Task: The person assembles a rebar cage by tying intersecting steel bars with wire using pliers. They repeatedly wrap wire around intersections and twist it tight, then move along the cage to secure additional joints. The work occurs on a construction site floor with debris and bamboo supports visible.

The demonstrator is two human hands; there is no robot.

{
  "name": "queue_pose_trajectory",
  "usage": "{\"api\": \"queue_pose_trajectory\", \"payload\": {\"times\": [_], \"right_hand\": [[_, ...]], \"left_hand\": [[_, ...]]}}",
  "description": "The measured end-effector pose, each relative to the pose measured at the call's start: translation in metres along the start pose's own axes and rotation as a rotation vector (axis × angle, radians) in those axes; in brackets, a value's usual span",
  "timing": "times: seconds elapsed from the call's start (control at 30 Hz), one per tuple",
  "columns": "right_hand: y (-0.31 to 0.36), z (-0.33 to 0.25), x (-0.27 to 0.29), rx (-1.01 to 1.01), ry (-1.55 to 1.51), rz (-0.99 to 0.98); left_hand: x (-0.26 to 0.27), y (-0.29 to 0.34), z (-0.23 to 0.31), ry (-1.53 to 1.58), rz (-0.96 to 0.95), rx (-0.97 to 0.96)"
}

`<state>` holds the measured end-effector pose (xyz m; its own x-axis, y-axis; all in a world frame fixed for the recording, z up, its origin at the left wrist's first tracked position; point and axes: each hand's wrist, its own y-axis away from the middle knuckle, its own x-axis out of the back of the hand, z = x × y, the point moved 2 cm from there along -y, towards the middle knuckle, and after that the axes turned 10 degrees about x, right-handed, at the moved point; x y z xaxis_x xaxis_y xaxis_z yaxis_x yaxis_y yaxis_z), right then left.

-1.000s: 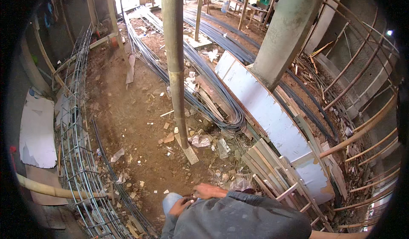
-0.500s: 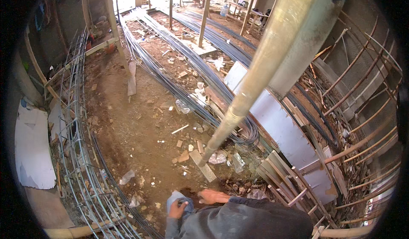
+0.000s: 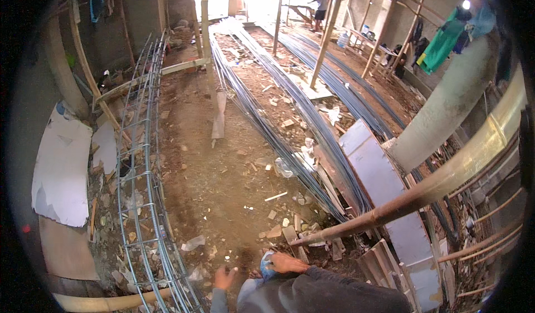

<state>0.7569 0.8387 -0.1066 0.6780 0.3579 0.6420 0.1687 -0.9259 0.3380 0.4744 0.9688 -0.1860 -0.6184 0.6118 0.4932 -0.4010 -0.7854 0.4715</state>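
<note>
At the lower edge my left hand [image 3: 224, 278] is raised over the dirt floor, thumb and fingers apart, holding nothing that I can see. My right hand [image 3: 288, 263] reaches leftward from a dark sleeve [image 3: 334, 288]. Its fingertips meet a small blue patch [image 3: 267, 265] that looks like cloth; the fingers are too small and partly hidden to tell their grip. Pale blue trouser fabric [image 3: 248, 287] shows between the hands. Just beyond the right hand, the lower end of a thick bamboo pole [image 3: 390, 210] slants down to a short wooden board [image 3: 294, 241].
A long rebar cage [image 3: 149, 173] runs along the left. Bundles of steel bars [image 3: 273, 134] stretch away through the middle. White panels [image 3: 379, 168] and wood strips [image 3: 384, 263] lie at right. Upright poles [image 3: 207, 62] stand farther off. Another person [image 3: 320, 6] is at the far back.
The view has swung, so the bamboo pole now lies lower and farther right. My left hand has moved away from the blue fabric; my right hand now touches a blue patch.
</note>
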Motion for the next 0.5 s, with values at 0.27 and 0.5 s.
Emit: {"api": "queue_pose_trajectory", "payload": {"times": [0.27,0.5], "right_hand": [[-0.087,0.004,0.042,0.11,-0.023,-0.162],[-0.123,0.021,0.075,0.176,0.061,-0.11]], "left_hand": [[-0.015,-0.008,0.049,-0.065,-0.204,0.149],[-0.005,-0.037,0.065,-0.155,-0.179,0.195]]}}
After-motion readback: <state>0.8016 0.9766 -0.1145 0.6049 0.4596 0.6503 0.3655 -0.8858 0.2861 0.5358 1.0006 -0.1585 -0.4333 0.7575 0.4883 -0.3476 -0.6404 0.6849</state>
